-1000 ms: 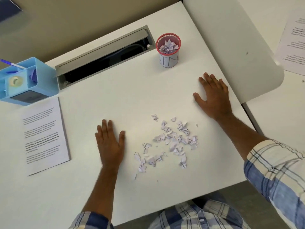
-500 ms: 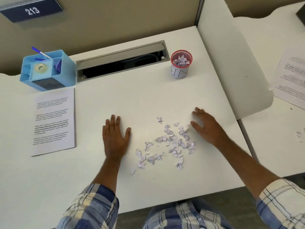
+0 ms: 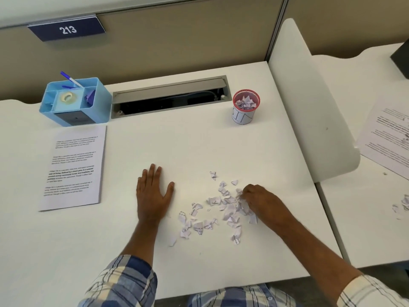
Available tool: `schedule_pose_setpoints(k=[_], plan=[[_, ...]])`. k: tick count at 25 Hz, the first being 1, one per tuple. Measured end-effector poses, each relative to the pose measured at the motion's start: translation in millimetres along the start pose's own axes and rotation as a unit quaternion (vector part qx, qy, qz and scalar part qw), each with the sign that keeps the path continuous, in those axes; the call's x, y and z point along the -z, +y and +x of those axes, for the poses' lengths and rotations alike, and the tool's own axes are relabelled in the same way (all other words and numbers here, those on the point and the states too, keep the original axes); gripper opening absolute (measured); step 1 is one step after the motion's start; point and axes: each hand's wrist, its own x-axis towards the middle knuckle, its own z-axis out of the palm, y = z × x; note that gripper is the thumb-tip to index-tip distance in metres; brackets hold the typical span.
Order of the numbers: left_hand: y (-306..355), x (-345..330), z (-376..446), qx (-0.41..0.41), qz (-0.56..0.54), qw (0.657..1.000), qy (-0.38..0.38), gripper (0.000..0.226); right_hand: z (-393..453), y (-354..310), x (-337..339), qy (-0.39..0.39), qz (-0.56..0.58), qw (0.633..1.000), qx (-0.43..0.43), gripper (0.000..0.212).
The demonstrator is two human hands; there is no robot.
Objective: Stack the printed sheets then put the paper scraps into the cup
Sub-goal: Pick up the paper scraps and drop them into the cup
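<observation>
Two hands are on the white desk (image 3: 199, 140), and only one has changed. The right hand (image 3: 257, 199), which a second ago lay flat with fingers spread well up the desk beyond the scraps, has come back toward the person and now sits on the right edge of the pile of paper scraps (image 3: 221, 209). Its fingers are curled down into the torn bits, bunched over them, apparently pinching some, though how many are actually gripped I cannot tell. The left hand (image 3: 152, 193) has stayed as it was: palm down, fingers straight and together, thumb out, resting on bare desk just left of the scraps and holding nothing.

The scraps lie scattered between the two hands much as before, a loose heap with a few strays toward the near edge. Farther back and a little to the right stands the red-rimmed cup (image 3: 245, 107), upright, already holding crumpled scraps, well apart from the pile. Off to the left the stack of printed sheets (image 3: 73, 167) lies squared up, with a blue desk organizer (image 3: 75, 103) behind it and an open cable tray (image 3: 170, 97) between organizer and cup. A sign reading 213 (image 3: 67, 29) hangs on the partition.
</observation>
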Motion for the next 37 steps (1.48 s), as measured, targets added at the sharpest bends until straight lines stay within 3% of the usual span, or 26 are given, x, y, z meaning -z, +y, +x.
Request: schedule_pose_setpoints(k=[3, 8, 11, 17, 22, 25, 28, 32, 37], plan=[[-0.9, -0.1, 0.1, 0.001, -0.002, 1.000, 0.000, 0.073, 7.8, 3.3, 8.9, -0.001, 0.016, 1.000, 0.014, 0.025], [-1.7, -0.9, 1.0, 0.006, -0.004, 1.000, -0.006, 0.073, 17.4, -2.5, 20.1, 0.044, 0.142, 0.981, -0.123, 0.019], [-1.0, -0.4, 0.1, 0.007, -0.009, 1.000, 0.001, 0.072, 24.1, -7.9, 21.8, 0.043, 0.152, 0.977, -0.140, 0.015], [-2.3, -1.9, 1.1, 0.004, -0.013, 1.000, 0.004, 0.072, 24.5, -33.0, 12.6, -0.056, 0.135, 0.986, -0.077, 0.036], [-3.2, -3.0, 1.2, 0.003, -0.012, 1.000, 0.008, 0.071, 17.0, -35.1, 0.9, -0.019, 0.005, 0.999, 0.026, 0.027], [-3.1, -2.8, 1.2, 0.004, -0.011, 1.000, 0.002, 0.072, 19.8, -26.3, 1.5, -0.013, -0.010, 0.999, 0.047, 0.027], [-3.1, -3.1, 1.3, 0.005, -0.011, 1.000, 0.007, 0.071, 26.4, -19.8, 11.0, 0.016, 0.080, 0.997, -0.015, 0.018], [-2.9, -2.8, 1.0, 0.004, -0.010, 1.000, 0.004, 0.071, 34.9, -9.1, 39.7, 0.080, 0.242, 0.954, -0.158, 0.016], [-3.8, -2.6, 2.6, 0.006, -0.011, 1.000, -0.001, 0.072, 82.0, 7.2, 94.9, 0.151, 0.330, 0.913, -0.187, 0.013]])
